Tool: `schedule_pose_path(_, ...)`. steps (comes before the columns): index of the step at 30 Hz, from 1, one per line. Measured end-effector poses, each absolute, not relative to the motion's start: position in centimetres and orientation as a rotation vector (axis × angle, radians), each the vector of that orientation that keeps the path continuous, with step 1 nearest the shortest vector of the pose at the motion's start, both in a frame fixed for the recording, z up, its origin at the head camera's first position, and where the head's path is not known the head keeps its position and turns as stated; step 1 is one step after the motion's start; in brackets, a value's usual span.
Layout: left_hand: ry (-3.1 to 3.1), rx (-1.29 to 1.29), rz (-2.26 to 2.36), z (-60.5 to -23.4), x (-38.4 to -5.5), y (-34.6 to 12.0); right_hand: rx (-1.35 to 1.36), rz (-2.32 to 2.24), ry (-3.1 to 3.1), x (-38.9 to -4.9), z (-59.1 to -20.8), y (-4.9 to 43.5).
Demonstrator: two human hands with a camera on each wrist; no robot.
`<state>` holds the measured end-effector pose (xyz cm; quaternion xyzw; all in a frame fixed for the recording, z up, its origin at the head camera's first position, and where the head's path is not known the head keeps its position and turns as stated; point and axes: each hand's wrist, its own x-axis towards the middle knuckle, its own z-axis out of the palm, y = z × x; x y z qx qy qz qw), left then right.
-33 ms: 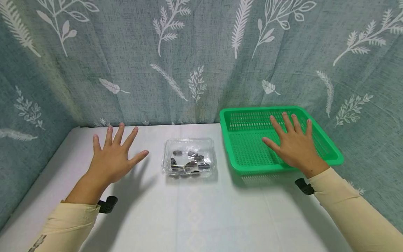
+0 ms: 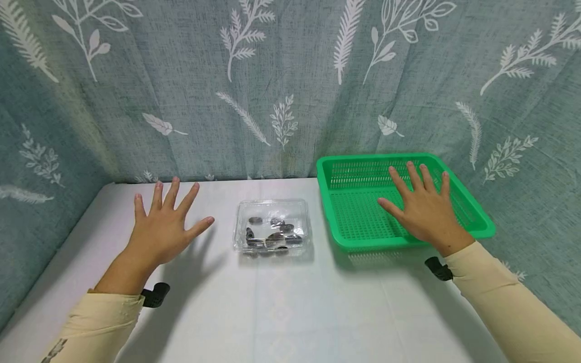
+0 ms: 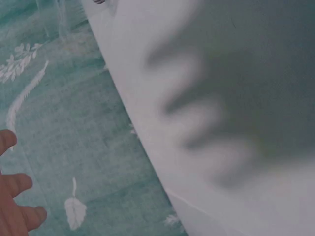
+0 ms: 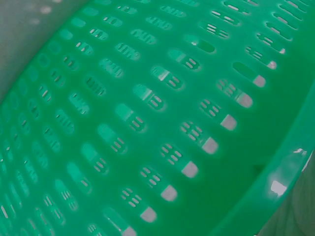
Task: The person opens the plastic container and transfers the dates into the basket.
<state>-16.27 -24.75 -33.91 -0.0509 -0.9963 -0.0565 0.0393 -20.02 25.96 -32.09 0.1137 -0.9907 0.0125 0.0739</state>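
Observation:
My left hand (image 2: 160, 233) hovers over the left part of the table, fingers spread straight, holding nothing. In the left wrist view its fingertips (image 3: 18, 184) show at the lower left, and its shadow falls on the white cloth. My right hand (image 2: 426, 214) is spread above the green plastic basket (image 2: 338, 227), also holding nothing. The right wrist view shows the slotted basket wall (image 4: 187, 103) up close. Between the hands sits a clear plastic clamshell box (image 2: 272, 205) with several dark brown oval pieces (image 2: 287, 228), perhaps dates, inside it.
A white cloth (image 2: 317, 307) covers the table. Behind and beside it hangs a grey-green curtain (image 2: 190, 91) with white leaf prints, close to the table's back edge. The basket stands at the right, near the curtain. Each wrist wears a black mount (image 2: 156, 295).

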Motion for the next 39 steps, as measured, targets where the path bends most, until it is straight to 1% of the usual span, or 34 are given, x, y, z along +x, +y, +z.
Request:
schedule_pose_path(7,-3.041,-0.188,-0.179,-34.2,-16.4,-23.8,0.370,0.090,-2.969,-19.9,-32.0,25.7)
schedule_pose_path(11,-3.006,-0.246,-0.173,-34.3,-16.2,-22.9,0.471,0.152,-2.836,-19.2,-32.0,24.4)
schedule_pose_path(13,-2.953,-0.287,-0.175,-34.4,-16.0,-22.4,0.576,0.259,-2.704,-18.7,-32.1,23.1)
schedule_pose_path(20,-2.634,-0.480,-0.306,-35.5,-15.2,-19.9,1.117,0.772,-2.192,-15.6,-33.4,16.3)
schedule_pose_path(23,-2.545,-0.554,-0.350,-36.0,-15.0,-19.1,1.318,0.994,-2.164,-14.1,-34.1,13.3)
schedule_pose_path(27,-2.527,-0.613,-0.365,-36.7,-15.0,-18.5,1.482,1.362,-2.315,-12.9,-35.7,9.6)
schedule_pose_path(31,-2.565,-0.685,-0.361,-37.3,-15.3,-18.4,1.454,1.850,-2.549,-12.9,-37.6,6.4)
schedule_pose_path(35,-2.613,-0.763,-0.387,-37.8,-15.4,-18.4,1.261,2.210,-2.673,-13.2,-39.3,4.8)
schedule_pose_path(39,-2.645,-0.774,-0.441,-38.1,-15.3,-18.6,1.089,2.490,-2.647,-13.4,-40.8,4.2)
